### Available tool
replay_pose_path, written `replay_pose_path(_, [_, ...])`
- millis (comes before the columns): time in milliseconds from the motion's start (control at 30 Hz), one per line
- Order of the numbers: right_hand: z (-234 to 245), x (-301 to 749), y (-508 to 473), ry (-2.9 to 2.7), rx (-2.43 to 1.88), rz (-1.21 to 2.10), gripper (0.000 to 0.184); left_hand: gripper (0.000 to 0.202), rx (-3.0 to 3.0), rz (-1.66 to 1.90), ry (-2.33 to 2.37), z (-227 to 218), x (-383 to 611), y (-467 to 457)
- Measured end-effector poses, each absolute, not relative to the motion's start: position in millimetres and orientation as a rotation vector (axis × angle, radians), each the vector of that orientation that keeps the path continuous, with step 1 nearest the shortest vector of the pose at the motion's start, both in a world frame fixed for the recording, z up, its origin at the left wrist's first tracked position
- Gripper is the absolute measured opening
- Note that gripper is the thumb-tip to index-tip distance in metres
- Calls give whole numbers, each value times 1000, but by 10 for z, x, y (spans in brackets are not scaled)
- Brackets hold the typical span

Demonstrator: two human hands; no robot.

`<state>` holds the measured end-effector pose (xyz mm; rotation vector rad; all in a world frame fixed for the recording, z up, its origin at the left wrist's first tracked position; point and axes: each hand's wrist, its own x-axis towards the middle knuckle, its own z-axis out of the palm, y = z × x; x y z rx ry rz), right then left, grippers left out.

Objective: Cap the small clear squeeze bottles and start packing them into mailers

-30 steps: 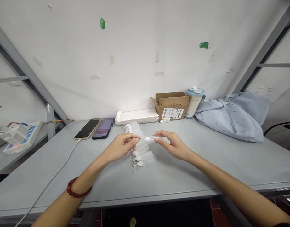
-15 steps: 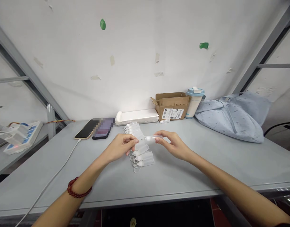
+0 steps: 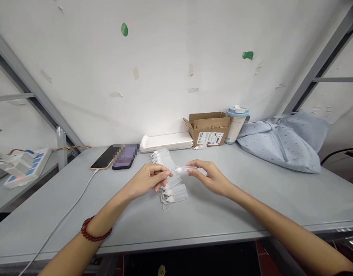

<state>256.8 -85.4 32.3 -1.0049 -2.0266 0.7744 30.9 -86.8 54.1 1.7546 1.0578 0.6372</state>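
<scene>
Between the fingertips of my right hand [image 3: 209, 177] lies a small clear plastic dropper bottle [image 3: 186, 169], held level with its white nozzle end and thin tip pointing left. My left hand [image 3: 150, 179] is closed in a pinch right at that tip; whatever small thing its fingers hold is hidden. Beneath and around both hands, several similar bottles lie in a row on the table, the near ones [image 3: 178, 193] with white cord loops and the far ones [image 3: 162, 153] partly behind my left hand.
Two phones [image 3: 105, 156] lie at the left, one on a white charging cable [image 3: 69, 211]. Along the wall stand a white stack [image 3: 167, 142], an open cardboard box [image 3: 212, 128], a lidded cup [image 3: 236, 126] and a blue cloth bag [image 3: 279, 143]. One bottle [image 3: 200, 147] lies before the box.
My left hand has shifted slightly right, its fingertips now closer to the bottle's nozzle. The right hand keeps hold of the bottle and has barely moved.
</scene>
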Motion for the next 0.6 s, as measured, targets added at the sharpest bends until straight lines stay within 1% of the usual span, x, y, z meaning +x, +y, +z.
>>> replay_pose_path(600, [317,2575,-854,-2018,-989,793,23,26,1738,666,1025,491,287,-836])
